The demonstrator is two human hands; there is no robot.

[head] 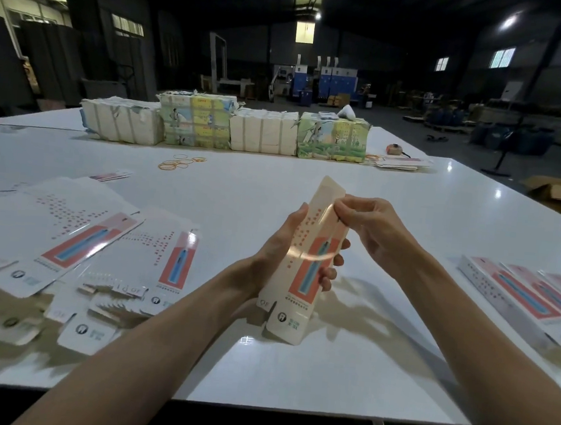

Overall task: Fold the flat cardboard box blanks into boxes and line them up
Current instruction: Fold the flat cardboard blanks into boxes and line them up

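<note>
over table [238,208], slim cream box [304,249] held upright, both ends untucked

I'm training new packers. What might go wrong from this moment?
The right hand pinches the long white-and-red cardboard box near its upper edge, so a hard tug might crease it. The left hand grips it tilted over the glossy white table, so it may slip.
</note>
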